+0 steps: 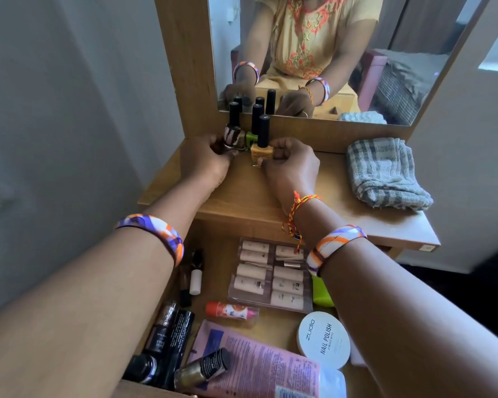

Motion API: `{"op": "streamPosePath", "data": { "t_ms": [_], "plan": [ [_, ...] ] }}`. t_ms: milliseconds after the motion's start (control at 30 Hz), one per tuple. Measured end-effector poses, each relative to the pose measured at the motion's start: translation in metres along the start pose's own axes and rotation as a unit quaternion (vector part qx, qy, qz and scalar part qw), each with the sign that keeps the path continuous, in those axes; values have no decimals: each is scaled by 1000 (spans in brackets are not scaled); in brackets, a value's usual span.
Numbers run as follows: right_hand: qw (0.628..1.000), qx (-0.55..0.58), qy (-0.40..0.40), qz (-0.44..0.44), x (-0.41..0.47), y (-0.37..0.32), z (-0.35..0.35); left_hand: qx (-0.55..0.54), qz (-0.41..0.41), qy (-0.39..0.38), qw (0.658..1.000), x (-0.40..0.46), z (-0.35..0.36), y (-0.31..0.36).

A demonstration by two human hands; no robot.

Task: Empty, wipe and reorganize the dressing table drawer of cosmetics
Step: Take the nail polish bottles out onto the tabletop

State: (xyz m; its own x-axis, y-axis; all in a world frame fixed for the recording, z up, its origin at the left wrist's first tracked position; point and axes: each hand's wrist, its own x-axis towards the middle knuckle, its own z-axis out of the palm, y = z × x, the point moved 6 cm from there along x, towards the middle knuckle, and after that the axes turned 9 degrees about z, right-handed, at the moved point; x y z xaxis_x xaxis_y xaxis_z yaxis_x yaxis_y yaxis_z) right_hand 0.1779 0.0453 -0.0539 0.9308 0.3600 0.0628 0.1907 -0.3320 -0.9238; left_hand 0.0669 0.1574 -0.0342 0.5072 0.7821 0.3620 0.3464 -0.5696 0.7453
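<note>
open drawer (219, 254) holds scattered cosmetics; black-capped polish bottles (261, 139) stand upright on tabletop.

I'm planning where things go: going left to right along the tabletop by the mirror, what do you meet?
Left hand on a dark-capped bottle → orange nail polish bottle → right hand → folded checked cloth.

grey checked cloth (385, 173), orange polish bottle (261, 150)

Pink tube (259, 366) cut by bottom edge
</note>
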Motion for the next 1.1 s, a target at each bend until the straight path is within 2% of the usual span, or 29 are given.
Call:
{"op": "streamPosePath", "data": {
  "t_ms": [167,300,500,733,800,1100],
  "plan": [
    [1000,-2,-1,0,0,0,0,3,21,27,999,8,-11,7],
    [1000,-3,-6,1,0,0,-1,-51,5,66,997,15,-26,9],
    [1000,0,-10,4,-3,-1,-1,-148,-18,63,987,13,-22,4],
    [999,21,-4,24,-3,0,-3,-90,44,5,995,12,-12,9],
    [999,29,2,28,-3,1,-4,-63,54,18,996,12,-10,10],
    [1000,3,8,0,-3,-1,-5,-88,88,41,991,8,6,13]
  ]
}}
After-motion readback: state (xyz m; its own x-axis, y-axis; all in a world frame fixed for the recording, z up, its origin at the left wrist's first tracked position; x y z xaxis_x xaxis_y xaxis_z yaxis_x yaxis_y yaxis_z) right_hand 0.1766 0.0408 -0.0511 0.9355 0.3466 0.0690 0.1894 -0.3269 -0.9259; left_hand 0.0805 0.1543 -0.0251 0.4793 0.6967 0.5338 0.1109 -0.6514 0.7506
